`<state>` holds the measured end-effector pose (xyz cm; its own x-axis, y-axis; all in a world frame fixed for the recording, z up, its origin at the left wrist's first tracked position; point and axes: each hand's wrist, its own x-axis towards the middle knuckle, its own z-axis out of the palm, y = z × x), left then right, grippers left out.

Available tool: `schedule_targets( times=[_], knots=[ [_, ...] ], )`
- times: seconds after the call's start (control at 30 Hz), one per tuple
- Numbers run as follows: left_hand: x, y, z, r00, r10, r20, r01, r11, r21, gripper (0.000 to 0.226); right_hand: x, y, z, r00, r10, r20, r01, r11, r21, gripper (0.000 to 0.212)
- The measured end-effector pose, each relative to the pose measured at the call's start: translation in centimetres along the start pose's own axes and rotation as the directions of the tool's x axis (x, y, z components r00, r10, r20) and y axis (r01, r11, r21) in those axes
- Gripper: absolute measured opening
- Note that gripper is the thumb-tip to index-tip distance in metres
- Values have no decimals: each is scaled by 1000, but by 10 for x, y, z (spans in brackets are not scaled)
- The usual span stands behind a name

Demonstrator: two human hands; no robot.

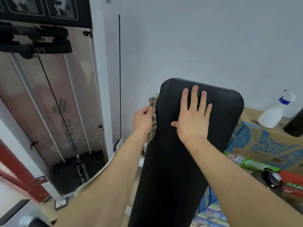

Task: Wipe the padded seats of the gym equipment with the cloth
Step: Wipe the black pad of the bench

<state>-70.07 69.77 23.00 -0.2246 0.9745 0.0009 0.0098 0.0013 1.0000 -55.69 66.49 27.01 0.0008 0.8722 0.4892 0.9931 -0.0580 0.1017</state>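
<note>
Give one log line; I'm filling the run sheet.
left hand: grips cloth at padded seat edge | right hand: flat on seat

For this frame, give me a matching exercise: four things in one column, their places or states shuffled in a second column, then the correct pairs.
Things:
1. left hand
2. right hand
3. cloth
4. spray bottle

Places or states:
A. lying flat, fingers spread, on top of the black pad
B. standing on the cardboard box
C. bunched against the pad's left edge
D. gripping the cloth

Pairs: 1-D, 2-A, 3-C, 4-B
</note>
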Motion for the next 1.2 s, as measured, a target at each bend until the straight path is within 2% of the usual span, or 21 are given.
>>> schedule_targets(
  times=[0.1, 0.2, 0.27, 0.37, 0.43, 0.5, 0.57, 0.63, 0.7, 0.8, 0.93, 1.1, 1.2],
  knots=[
    [3, -7, 2, 998, -62, -20, 63, 998, 1, 32, 1, 0, -1, 1000, -9, 14, 9, 1000, -7, 127],
    [13, 28, 11, 999, -38, -32, 37, 999, -25, 37, 1, 1, -1, 1000, -6, 16, 6, 1000, -6, 127],
    [22, 59, 16, 998, 37, -56, -38, 999, -20, 43, 1, 2, -1, 1000, -11, 18, 11, 1000, 4, 126],
    [34, 98, 26, 973, 228, -24, -226, 972, 64, 31, 1, 4, -1, 1000, -20, 20, 20, 1000, 9, 126],
    [36, 114, 31, 926, 371, 69, -377, 905, 194, 27, 1, 4, -1, 1000, -25, 16, 24, 1000, 19, 128],
    [37, 117, 31, 883, 449, 136, -468, 821, 326, 26, 1, 4, -2, 999, -25, 25, 25, 999, 31, 128],
    [37, 110, 25, 897, 425, 122, -439, 827, 350, 27, 1, 6, -3, 999, -37, 38, 35, 998, 46, 127],
    [40, 102, 18, 927, 372, 48, -364, 862, 352, 29, 0, 11, -7, 997, -63, 46, 61, 996, 59, 124],
    [35, 103, 20, 927, 373, 31, -353, 844, 403, 30, -2, 19, -12, 993, -111, 32, 108, 991, 81, 116],
    [26, 123, 41, 878, 466, 112, -452, 728, 515, 30, -10, 41, -20, 995, -81, -52, 87, 986, 139, 95],
    [11, 146, 89, 796, 458, 397, -589, 429, 685, 31, -17, 88, -25, 985, 107, -134, -81, 979, 188, 81],
    [-14, 150, 138, 719, 442, 537, -688, 340, 641, 32, -16, 136, -34, 964, 260, -58, -239, 940, 242, 76],
    [-16, 143, 127, 681, 484, 550, -727, 351, 590, 32, -16, 147, -37, 961, 275, -7, -265, 932, 247, 75]
  ],
)
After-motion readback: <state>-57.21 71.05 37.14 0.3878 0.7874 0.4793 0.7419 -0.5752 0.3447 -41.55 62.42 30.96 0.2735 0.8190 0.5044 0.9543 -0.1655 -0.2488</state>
